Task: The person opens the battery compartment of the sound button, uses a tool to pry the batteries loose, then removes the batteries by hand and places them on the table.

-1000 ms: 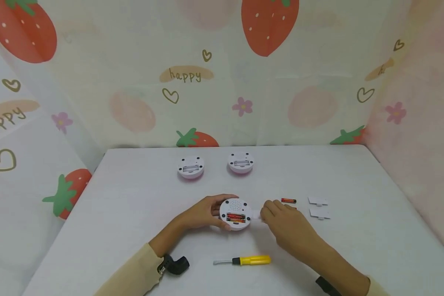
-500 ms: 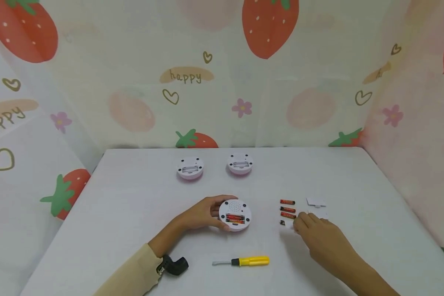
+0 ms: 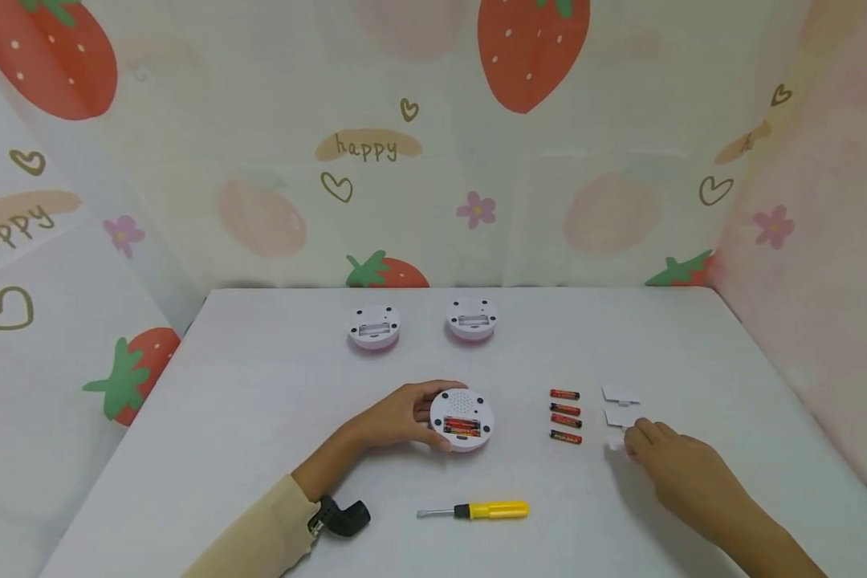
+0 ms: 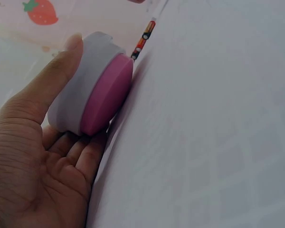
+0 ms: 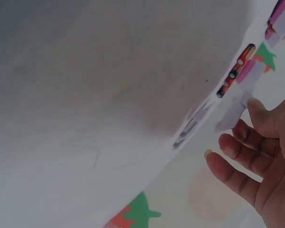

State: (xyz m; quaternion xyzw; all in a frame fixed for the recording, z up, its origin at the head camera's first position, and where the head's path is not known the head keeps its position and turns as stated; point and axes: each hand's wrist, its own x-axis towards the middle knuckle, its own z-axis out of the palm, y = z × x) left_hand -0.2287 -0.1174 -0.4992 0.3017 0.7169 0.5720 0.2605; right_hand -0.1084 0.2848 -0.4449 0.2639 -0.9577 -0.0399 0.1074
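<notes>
My left hand (image 3: 397,417) grips a round device (image 3: 461,401), white on its upturned base and pink beneath in the left wrist view. Dotted holes mark the base, and two red batteries (image 3: 462,426) sit in its uncovered compartment. Thumb and fingers lie on opposite sides of the rim. On the right, my right hand (image 3: 682,474) pinches a small white battery cover (image 5: 232,114) between thumb and index finger, the other fingers spread. That cover is held low, just in front of two similar white battery covers (image 3: 621,394) on the table.
Several loose red batteries (image 3: 566,421) lie in a column between the device and the covers. A yellow-handled screwdriver (image 3: 498,510) lies in front. Toward the back stand two more upturned round devices (image 3: 373,329), their compartments bare. Printed cloth walls (image 3: 520,225) surround the white table (image 3: 296,353).
My right hand has moved rightward from beside the device, past the loose batteries, carrying the battery cover to the other covers. My left hand keeps its hold on the device.
</notes>
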